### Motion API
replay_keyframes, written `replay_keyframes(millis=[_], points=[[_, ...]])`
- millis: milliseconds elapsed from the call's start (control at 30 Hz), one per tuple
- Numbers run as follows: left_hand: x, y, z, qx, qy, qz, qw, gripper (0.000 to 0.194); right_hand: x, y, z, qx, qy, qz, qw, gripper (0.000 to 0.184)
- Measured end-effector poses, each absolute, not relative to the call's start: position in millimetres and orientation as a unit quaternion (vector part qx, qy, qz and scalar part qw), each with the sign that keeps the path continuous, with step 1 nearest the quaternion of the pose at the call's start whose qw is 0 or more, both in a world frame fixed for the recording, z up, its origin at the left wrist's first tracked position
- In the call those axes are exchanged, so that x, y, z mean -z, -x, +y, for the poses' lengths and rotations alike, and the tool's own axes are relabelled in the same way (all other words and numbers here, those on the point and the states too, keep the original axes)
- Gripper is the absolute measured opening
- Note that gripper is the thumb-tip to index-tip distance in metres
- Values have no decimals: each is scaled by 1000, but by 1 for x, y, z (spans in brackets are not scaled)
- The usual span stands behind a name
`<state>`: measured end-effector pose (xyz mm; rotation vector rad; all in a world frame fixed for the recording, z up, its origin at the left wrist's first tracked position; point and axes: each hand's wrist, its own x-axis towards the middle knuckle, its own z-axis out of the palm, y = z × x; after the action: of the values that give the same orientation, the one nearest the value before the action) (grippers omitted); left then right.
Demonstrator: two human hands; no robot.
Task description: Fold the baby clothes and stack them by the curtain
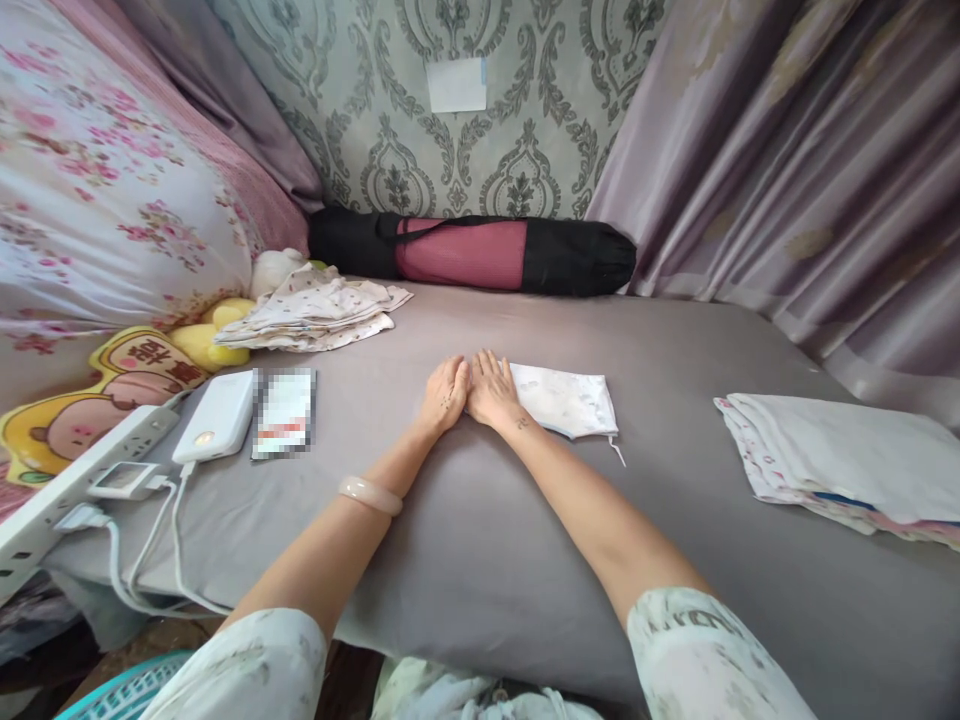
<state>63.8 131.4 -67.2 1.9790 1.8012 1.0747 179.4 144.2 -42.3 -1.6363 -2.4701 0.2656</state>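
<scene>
A white folded cloth item (566,402), with a faint print and a short white string at its lower right corner, lies flat on the grey bed sheet (480,530). My right hand (490,388) rests palm down over its left end, fingers stretched forward. Close against it on the left is my left hand (446,393), turned partly on its side with fingers extended and a little bent. Whatever lies beneath both palms is hidden. No object shows within either hand's fingers.
Folded white fabrics (847,450) lie at the right; a patterned cloth pile (315,308) sits at the back left. Nearer left are a white power bank (217,415), a pixelated packet (285,412) and a power strip (82,490) with cables. A long black-and-pink bag (465,250) borders the wall.
</scene>
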Motion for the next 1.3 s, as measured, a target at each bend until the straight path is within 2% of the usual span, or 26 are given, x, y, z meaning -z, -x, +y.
replay_keyframes(millis=[367,533,700,800,1000,1133,1300], points=[[67,-62,131,-365,-683,617,141,51,50,-178,146,-132,547,-820,107,60],[68,-61,132,-329,-705,616,123,48,42,-193,148,-166,532,-809,184,56],[73,-62,136,-288,-725,621,74,37,30,-252,143,-113,562,-779,253,47],[72,-62,136,-271,-722,634,63,34,25,-307,141,-107,643,-718,244,36],[62,-63,139,-227,-708,660,105,32,19,-404,136,-179,766,-587,191,26],[51,-68,145,-182,-665,715,120,34,21,-422,130,-194,792,-558,152,27],[38,-80,150,-153,-594,781,119,40,25,-405,131,-169,805,-557,111,31]])
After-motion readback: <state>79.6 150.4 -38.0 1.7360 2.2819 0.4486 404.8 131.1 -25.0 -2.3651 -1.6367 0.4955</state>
